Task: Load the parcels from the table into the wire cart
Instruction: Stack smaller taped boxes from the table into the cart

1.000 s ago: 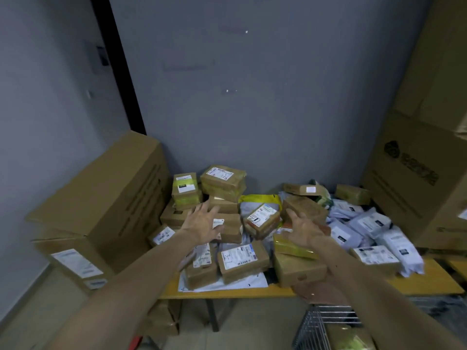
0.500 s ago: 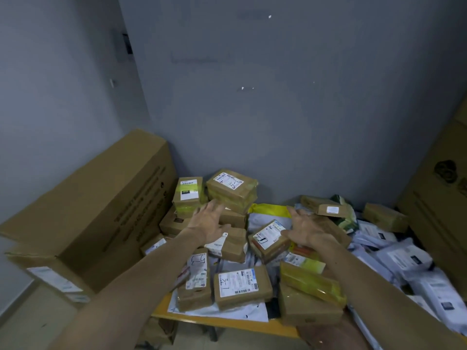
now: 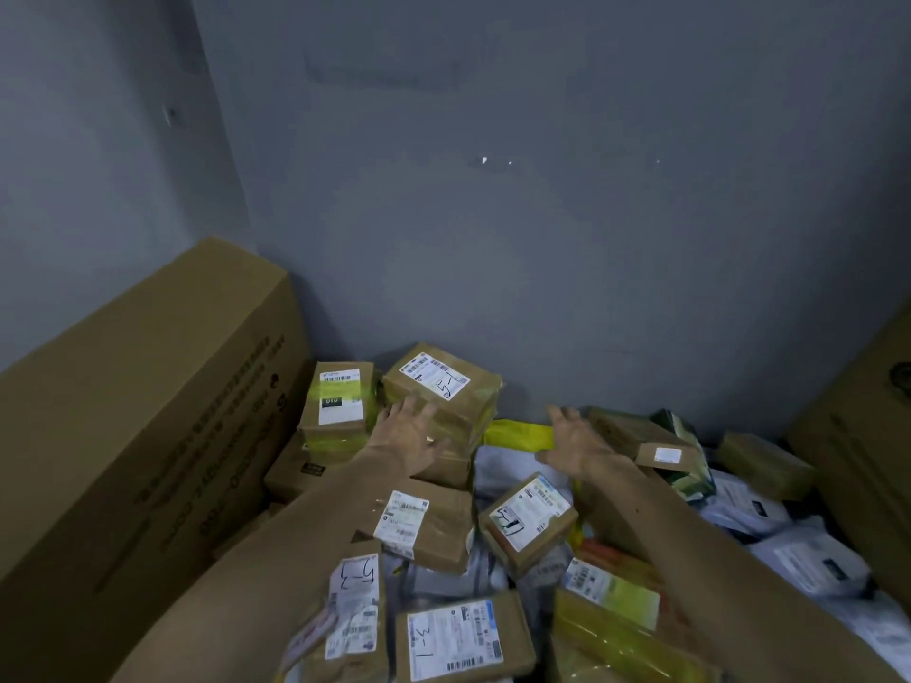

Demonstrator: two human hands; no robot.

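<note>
As they have pushed farther back, left hand point(image 3: 409, 436) and right hand point(image 3: 574, 443), spread and empty, close on the stack point(image 3: 443, 382): a grab seems next.

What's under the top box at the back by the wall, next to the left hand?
The top box sits on a yellow-taped box, with a brown box lower down. The left hand covers the stack's front left, so the full count is hidden.
</note>
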